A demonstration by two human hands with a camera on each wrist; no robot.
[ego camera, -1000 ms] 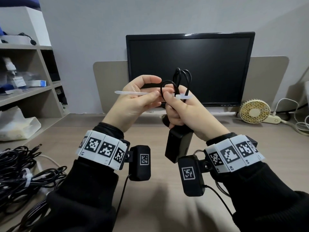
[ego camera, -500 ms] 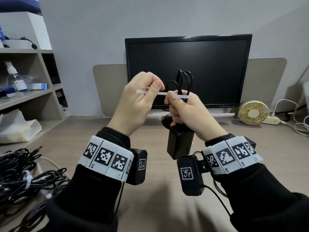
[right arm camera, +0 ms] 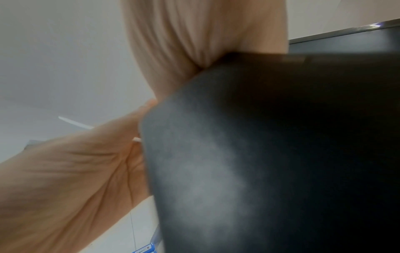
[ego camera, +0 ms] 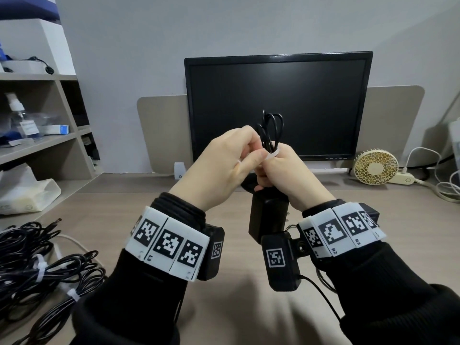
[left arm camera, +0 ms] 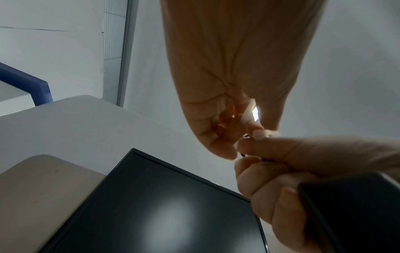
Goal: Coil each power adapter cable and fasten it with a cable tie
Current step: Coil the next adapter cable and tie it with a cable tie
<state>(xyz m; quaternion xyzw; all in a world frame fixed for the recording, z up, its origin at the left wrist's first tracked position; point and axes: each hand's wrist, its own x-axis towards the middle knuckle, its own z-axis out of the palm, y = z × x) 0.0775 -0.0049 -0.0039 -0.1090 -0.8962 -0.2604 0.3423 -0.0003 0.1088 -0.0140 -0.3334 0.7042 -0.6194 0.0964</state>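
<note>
Both hands are raised in front of the monitor. My right hand (ego camera: pixel 281 170) grips the coiled black cable (ego camera: pixel 270 128), whose loops stick up above the fist. The black adapter block (ego camera: pixel 267 220) hangs below that fist and fills the right wrist view (right arm camera: pixel 270 154). A white cable tie (ego camera: pixel 348 155) curves round the bundle at the top of the right fist. My left hand (ego camera: pixel 234 158) presses against the right hand and pinches the tie (left arm camera: pixel 251 113) between thumb and fingers. The tie's thin tail (right arm camera: pixel 73 123) pokes out past the left hand (right arm camera: pixel 75 179).
A pile of black cables (ego camera: pixel 37 265) with white ties lies on the desk at the lower left. The dark monitor (ego camera: pixel 278 105) stands behind the hands, a small fan (ego camera: pixel 375 166) and white cords (ego camera: pixel 445 185) at the right. Shelves (ego camera: pixel 37 143) line the left.
My left hand has moved right, up against the right hand. The tie, earlier stretched out flat to the left, now bends round the bundle. The right hand keeps its hold.
</note>
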